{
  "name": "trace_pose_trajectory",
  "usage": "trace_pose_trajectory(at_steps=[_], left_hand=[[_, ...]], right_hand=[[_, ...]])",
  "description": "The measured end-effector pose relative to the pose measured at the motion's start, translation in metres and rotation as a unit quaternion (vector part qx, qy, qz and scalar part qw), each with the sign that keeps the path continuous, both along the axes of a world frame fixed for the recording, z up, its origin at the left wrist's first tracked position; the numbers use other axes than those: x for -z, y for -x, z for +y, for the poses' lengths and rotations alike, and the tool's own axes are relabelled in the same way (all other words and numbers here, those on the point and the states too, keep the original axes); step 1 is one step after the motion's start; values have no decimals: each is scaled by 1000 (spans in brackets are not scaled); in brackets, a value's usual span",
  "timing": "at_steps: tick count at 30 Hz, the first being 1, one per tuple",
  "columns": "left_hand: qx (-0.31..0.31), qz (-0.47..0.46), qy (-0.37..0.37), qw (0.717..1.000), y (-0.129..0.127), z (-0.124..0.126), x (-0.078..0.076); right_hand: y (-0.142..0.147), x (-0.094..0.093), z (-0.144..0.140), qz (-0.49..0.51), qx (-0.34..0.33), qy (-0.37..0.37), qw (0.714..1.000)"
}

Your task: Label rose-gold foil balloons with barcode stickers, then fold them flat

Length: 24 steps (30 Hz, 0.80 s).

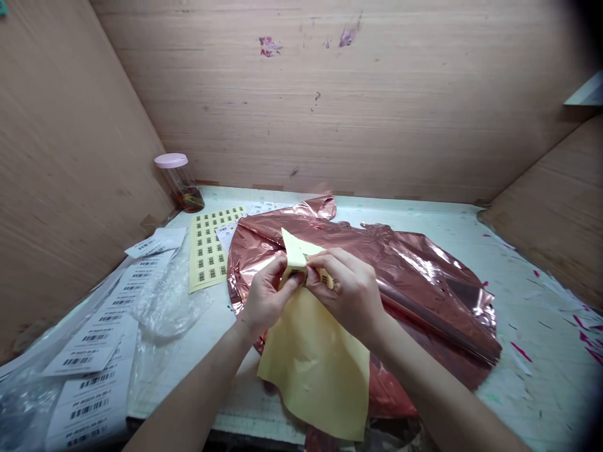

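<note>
Plywood walls box in the counter [471,251], where left hand [264,295] and right hand [351,295] pinch the yellow label sheet [313,364] over rose foil [414,276]; a hasty pull could tear a sticker.

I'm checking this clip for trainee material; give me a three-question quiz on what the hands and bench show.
1. True or false: both hands pinch the yellow backing sheet.
2. What lies under that sheet? A) rose-gold foil balloon B) a towel C) a wooden tray
3. Fill in: the jar at the back left has a ____ lid.

Key
1. True: the left hand and right hand meet at its folded upper edge.
2. A
3. Pink. The barcode sticker sheet lies just right of it.
</note>
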State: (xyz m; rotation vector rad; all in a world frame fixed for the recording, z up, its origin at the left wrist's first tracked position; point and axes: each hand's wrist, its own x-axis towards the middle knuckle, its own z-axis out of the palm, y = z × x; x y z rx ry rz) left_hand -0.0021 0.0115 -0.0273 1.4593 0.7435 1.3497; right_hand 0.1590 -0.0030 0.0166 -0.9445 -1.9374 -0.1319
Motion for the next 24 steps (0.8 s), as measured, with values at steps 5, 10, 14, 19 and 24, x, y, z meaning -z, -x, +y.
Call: trace_pose_trajectory(at_steps=[5,10,14,19,24], left_hand=[[21,-26,29,999,-1,-3,2],[1,-86,113,990,5,5,-2],[-166,-153,108,968,25,27,-5],[-256,-202,54,944,41,44,-2],[-240,-202,70,947,37,43,2]], right_hand=[[-6,5,12,244,-95,206,943],[-22,-3,11,483,-143,299,811],[-42,1,-44,323,4,208,923],[-31,54,-127,-117,89,90,985],[-2,98,-143,-158,141,19,977]])
